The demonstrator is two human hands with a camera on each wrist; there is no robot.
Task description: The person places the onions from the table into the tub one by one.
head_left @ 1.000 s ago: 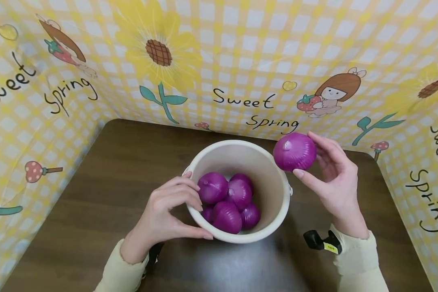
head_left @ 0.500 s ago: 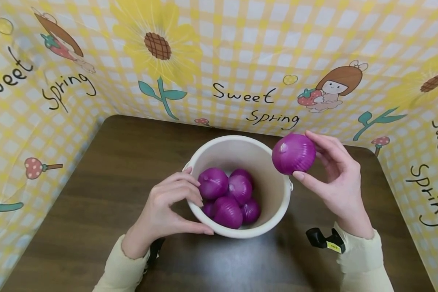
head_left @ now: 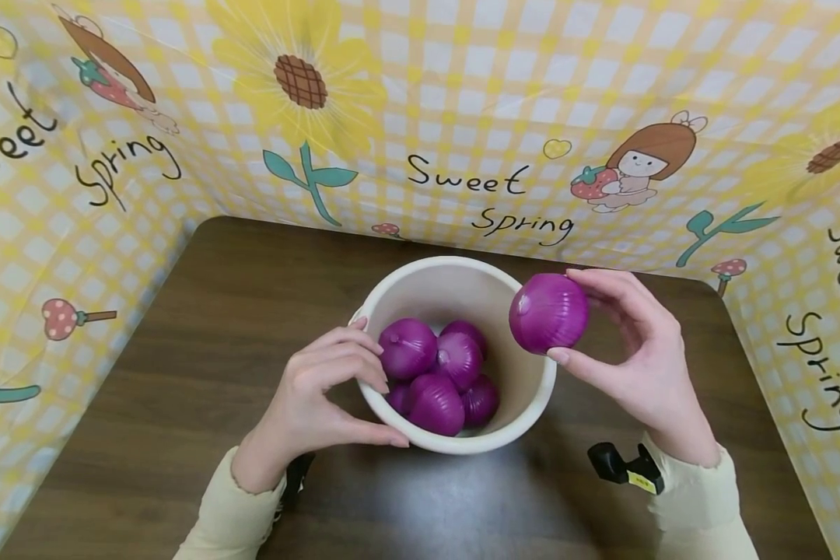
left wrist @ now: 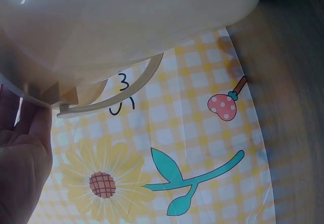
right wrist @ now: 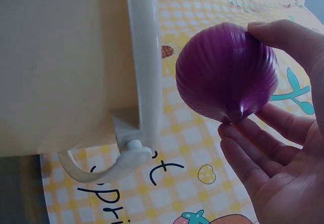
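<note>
A cream-coloured bucket stands on the brown table, with several purple onions piled inside. On its left side my left hand grips the rim, fingertips over the edge and thumb along the front. In the left wrist view, only part of that hand shows beside the rim. My right hand holds another purple onion between thumb and fingers, at the bucket's right rim and overlapping it in the head view. The right wrist view shows this onion raised beside the rim, root end toward the fingers.
The bucket's handle hangs down its outer side. Yellow checked cloth with printed flowers walls the table at the back and both sides. A black wrist device sits at the right sleeve.
My right hand has brought its onion left and slightly nearer, to the bucket's rim. The left hand keeps its grip on the bucket. The head view has tilted down slightly, shifting the scene upward.
</note>
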